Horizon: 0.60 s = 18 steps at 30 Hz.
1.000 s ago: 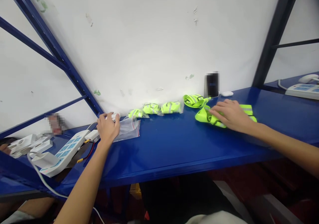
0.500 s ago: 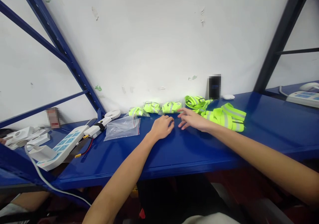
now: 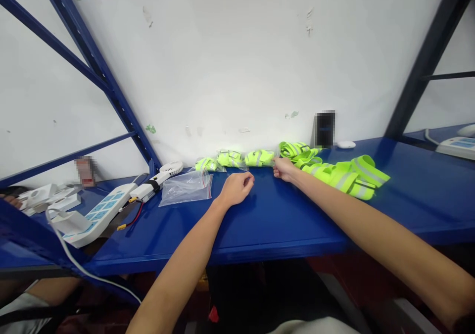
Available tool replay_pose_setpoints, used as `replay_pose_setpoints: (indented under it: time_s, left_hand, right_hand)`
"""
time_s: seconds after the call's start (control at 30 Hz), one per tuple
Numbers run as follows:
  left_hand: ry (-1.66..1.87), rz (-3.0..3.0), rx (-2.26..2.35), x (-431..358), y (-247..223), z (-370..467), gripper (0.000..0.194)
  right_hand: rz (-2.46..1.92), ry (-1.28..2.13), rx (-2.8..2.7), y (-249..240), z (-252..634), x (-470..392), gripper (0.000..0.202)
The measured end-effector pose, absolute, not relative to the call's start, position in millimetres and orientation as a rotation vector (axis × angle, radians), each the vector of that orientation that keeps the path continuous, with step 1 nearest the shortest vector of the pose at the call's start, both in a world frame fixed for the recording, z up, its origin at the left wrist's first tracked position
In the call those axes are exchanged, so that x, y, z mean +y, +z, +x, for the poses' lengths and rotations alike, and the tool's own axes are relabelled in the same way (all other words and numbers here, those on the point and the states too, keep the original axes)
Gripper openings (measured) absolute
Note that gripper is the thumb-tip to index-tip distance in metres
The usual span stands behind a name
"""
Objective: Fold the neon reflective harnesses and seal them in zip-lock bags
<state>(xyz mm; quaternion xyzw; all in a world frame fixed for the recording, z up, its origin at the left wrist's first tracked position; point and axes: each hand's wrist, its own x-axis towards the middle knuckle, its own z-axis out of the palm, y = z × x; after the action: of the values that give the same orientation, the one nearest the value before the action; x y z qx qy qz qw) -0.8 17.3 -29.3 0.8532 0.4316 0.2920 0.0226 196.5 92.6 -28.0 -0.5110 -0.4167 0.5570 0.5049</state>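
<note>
My left hand (image 3: 236, 188) rests on the blue tabletop with its fingers curled in, and nothing shows in it. Farther right, my right hand (image 3: 285, 169) is closed at the right end of a bagged fluorescent-yellow reflective bundle (image 3: 259, 158). Whatever its fingertips pinch, if anything, is hidden. Two more bagged bundles, a middle one (image 3: 229, 158) and a left one (image 3: 206, 164), lie along the wall. Beside my right wrist are loose reflective straps (image 3: 345, 178) with silver bands, and a coiled strap (image 3: 295, 149) sits behind them.
Left of my left hand lie clear zip bags (image 3: 185, 189), a small white fan (image 3: 171, 168) and a power strip (image 3: 102, 215) with a cable. A black device (image 3: 325, 130), partly blurred, leans on the wall near a white case (image 3: 346, 145). Blue shelf posts (image 3: 115, 99) flank the table.
My right hand has closed its spread fingers and now reaches to the bagged bundle's end. The loose straps' right end has shifted right. My left fingers have curled in more, and the view has shifted slightly.
</note>
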Motion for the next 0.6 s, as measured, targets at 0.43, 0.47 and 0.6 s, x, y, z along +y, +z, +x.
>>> replay_pose_setpoints:
  time_s: [0.43,0.47,0.6]
  left_hand:
    - [1.31,2.495,1.244,12,-28,2,0.021]
    - [1.342,2.505,1.27,12,-28,2,0.02]
    - [1.318,2.632,1.347,13,-27,1,0.02]
  right_hand:
    - [-1.061,1.074,-1.664,-11,189,37,0.024]
    - [-1.033,1.017,-1.738,-11,187,34,0.027]
    - [-1.047,0.747,-1.933,-14,184,33,0.034]
